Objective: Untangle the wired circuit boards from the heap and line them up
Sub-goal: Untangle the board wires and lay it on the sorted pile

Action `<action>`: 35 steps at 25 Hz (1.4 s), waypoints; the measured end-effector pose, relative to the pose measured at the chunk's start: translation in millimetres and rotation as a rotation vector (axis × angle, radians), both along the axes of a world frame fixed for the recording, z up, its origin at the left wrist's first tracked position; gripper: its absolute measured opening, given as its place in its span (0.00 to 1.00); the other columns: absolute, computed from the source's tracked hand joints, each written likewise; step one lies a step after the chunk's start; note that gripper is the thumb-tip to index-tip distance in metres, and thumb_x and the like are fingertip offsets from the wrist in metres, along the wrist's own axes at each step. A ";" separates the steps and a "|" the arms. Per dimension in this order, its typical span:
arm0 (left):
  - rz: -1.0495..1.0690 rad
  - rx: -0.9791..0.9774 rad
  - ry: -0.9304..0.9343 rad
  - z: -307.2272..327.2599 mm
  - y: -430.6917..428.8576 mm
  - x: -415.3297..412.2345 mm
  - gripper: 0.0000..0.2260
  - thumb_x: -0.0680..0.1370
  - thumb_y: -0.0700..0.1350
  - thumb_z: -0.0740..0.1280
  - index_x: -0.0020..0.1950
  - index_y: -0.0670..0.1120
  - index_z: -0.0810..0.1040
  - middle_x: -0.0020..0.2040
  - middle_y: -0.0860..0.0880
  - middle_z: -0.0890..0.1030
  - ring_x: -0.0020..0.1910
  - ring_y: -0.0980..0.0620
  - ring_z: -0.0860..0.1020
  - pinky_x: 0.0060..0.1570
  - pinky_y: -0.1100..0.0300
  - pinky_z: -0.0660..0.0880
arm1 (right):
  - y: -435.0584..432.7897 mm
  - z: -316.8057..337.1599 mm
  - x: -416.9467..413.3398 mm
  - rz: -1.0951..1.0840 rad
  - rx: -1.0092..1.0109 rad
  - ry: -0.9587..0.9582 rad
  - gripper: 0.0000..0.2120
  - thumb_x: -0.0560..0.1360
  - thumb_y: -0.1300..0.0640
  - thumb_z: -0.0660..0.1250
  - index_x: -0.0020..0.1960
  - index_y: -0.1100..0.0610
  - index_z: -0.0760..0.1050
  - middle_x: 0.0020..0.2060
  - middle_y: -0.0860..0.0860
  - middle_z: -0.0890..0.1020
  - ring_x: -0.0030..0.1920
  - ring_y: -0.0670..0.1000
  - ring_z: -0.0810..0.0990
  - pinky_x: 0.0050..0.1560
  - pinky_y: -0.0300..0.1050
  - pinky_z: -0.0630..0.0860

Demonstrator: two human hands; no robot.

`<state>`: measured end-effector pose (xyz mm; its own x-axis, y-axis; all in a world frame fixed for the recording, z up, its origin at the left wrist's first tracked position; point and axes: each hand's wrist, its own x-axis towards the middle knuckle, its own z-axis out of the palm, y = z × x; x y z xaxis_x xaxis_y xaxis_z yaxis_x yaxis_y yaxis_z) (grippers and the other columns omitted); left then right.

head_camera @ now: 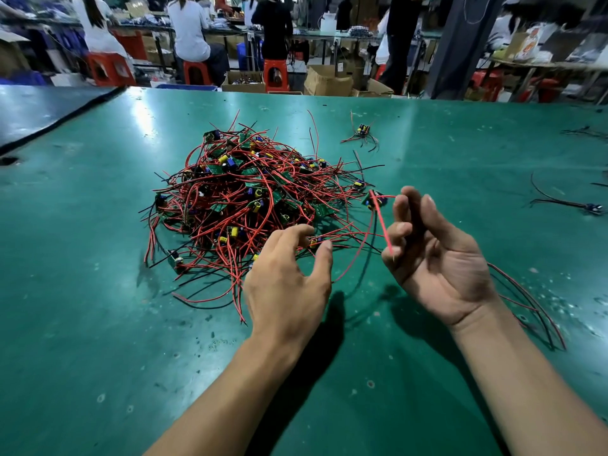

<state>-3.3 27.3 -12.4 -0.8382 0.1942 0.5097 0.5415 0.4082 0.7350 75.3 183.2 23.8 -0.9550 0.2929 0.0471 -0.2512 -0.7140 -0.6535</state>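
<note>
A heap of small green circuit boards [243, 195] with tangled red and black wires lies in the middle of the green table [98, 291]. My left hand [283, 284] hovers palm down over the heap's near right edge, fingers spread and loosely curved, holding nothing. To its right, my right hand [441, 258] is turned palm up with fingers curled, pinching a red wire [381, 218]. That wire runs up to a small board [370, 200] hanging at the heap's right fringe.
One wired board [362, 130] lies alone beyond the heap, another [592, 208] at the far right. Loose red and black wires [533, 307] trail under my right wrist. Behind the table's far edge are cardboard boxes, red stools and seated people.
</note>
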 end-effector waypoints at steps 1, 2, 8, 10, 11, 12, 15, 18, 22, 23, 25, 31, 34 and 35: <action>0.025 -0.038 0.015 -0.4 -0.6 -1.5 0.10 0.76 0.53 0.71 0.55 0.51 0.82 0.51 0.56 0.82 0.51 0.53 0.77 0.51 0.57 0.72 | 1.8 -0.2 -0.2 -0.023 -0.010 0.009 0.10 0.66 0.53 0.72 0.46 0.52 0.86 0.44 0.45 0.86 0.34 0.41 0.80 0.32 0.36 0.77; 0.025 -0.071 0.034 -1.2 -1.3 -3.1 0.10 0.76 0.53 0.71 0.54 0.51 0.82 0.51 0.56 0.82 0.50 0.51 0.76 0.51 0.58 0.70 | 3.6 -0.5 -0.4 -0.042 -0.018 0.016 0.10 0.65 0.54 0.72 0.45 0.51 0.86 0.43 0.45 0.86 0.34 0.41 0.79 0.31 0.35 0.75; -0.339 0.152 -0.276 2.6 3.9 -1.3 0.13 0.76 0.45 0.72 0.60 0.49 0.80 0.51 0.54 0.84 0.41 0.58 0.79 0.45 0.62 0.78 | -0.4 -4.4 -2.5 -0.104 0.207 -0.103 0.08 0.64 0.53 0.74 0.41 0.54 0.85 0.36 0.48 0.84 0.25 0.41 0.73 0.24 0.33 0.68; -0.536 0.242 -0.490 3.5 7.5 1.2 0.15 0.77 0.39 0.70 0.64 0.46 0.78 0.55 0.49 0.84 0.49 0.60 0.81 0.51 0.64 0.79 | -7.2 -8.3 -5.8 -0.096 0.267 -0.134 0.05 0.66 0.55 0.73 0.41 0.54 0.84 0.37 0.50 0.84 0.24 0.41 0.72 0.23 0.33 0.68; -0.609 0.275 -0.560 2.9 8.7 2.5 0.14 0.78 0.37 0.68 0.64 0.44 0.78 0.56 0.46 0.84 0.50 0.60 0.81 0.54 0.64 0.78 | -10.5 -10.1 -7.9 -0.098 0.270 -0.146 0.04 0.68 0.57 0.72 0.42 0.55 0.84 0.37 0.51 0.84 0.24 0.42 0.72 0.23 0.34 0.68; -0.656 0.312 -0.610 2.1 9.4 3.3 0.12 0.79 0.36 0.67 0.62 0.43 0.79 0.55 0.44 0.84 0.50 0.58 0.81 0.55 0.61 0.76 | -13.3 -11.8 -9.7 -0.102 0.265 -0.158 0.05 0.69 0.58 0.71 0.44 0.55 0.83 0.39 0.52 0.85 0.25 0.42 0.73 0.23 0.34 0.69; -0.650 0.420 -0.698 -0.5 11.6 1.2 0.08 0.80 0.36 0.64 0.56 0.40 0.80 0.50 0.41 0.84 0.46 0.54 0.81 0.50 0.59 0.78 | -18.6 -16.3 -13.8 -0.102 0.256 -0.190 0.08 0.70 0.60 0.70 0.49 0.57 0.80 0.42 0.54 0.86 0.26 0.43 0.75 0.25 0.34 0.71; -0.590 0.522 -0.790 -0.9 13.0 -3.7 0.05 0.80 0.38 0.64 0.52 0.41 0.79 0.43 0.43 0.83 0.41 0.51 0.82 0.42 0.55 0.80 | -18.9 -19.3 -15.1 -0.112 0.313 -0.216 0.10 0.71 0.59 0.70 0.52 0.58 0.80 0.43 0.54 0.86 0.27 0.44 0.75 0.27 0.34 0.72; -0.568 0.610 -0.829 -1.1 12.7 -4.3 0.01 0.81 0.40 0.64 0.51 0.44 0.75 0.44 0.48 0.84 0.42 0.47 0.84 0.37 0.58 0.81 | -17.1 -22.6 -15.4 -0.143 0.380 -0.215 0.11 0.69 0.57 0.73 0.51 0.57 0.82 0.44 0.55 0.86 0.27 0.45 0.75 0.27 0.35 0.71; -0.571 0.641 -0.844 -0.8 12.4 -4.1 0.01 0.81 0.40 0.64 0.52 0.44 0.73 0.44 0.48 0.85 0.43 0.46 0.85 0.38 0.57 0.81 | -16.8 -23.8 -16.1 -0.150 0.383 -0.214 0.10 0.69 0.57 0.73 0.50 0.57 0.82 0.43 0.56 0.86 0.27 0.45 0.75 0.27 0.35 0.72; -0.569 0.659 -0.845 -1.2 12.3 -5.0 0.04 0.81 0.40 0.64 0.55 0.44 0.71 0.44 0.48 0.85 0.43 0.45 0.84 0.39 0.56 0.81 | -16.3 -26.4 -17.3 -0.168 0.404 -0.226 0.08 0.68 0.56 0.74 0.47 0.56 0.83 0.43 0.57 0.86 0.27 0.45 0.75 0.26 0.35 0.71; -0.542 0.494 -0.711 -4.8 11.4 -4.9 0.07 0.81 0.46 0.64 0.53 0.45 0.79 0.38 0.51 0.79 0.36 0.52 0.77 0.35 0.61 0.74 | -11.7 -31.2 -17.8 -0.240 0.503 -0.249 0.07 0.66 0.51 0.76 0.43 0.51 0.85 0.43 0.55 0.86 0.28 0.45 0.75 0.27 0.35 0.69; -0.556 0.420 -0.703 -5.4 11.5 -3.5 0.09 0.82 0.45 0.62 0.49 0.44 0.80 0.40 0.46 0.81 0.38 0.48 0.80 0.39 0.56 0.76 | -11.0 -32.0 -18.0 -0.297 0.554 -0.230 0.08 0.68 0.50 0.76 0.45 0.52 0.84 0.41 0.53 0.86 0.29 0.44 0.74 0.28 0.34 0.69; -0.572 0.408 -0.711 -5.4 12.0 -3.1 0.08 0.82 0.44 0.62 0.48 0.44 0.80 0.40 0.46 0.83 0.37 0.48 0.81 0.39 0.55 0.77 | -11.8 -32.8 -17.6 -0.306 0.582 -0.237 0.07 0.68 0.50 0.76 0.45 0.51 0.84 0.40 0.52 0.85 0.29 0.44 0.74 0.28 0.34 0.69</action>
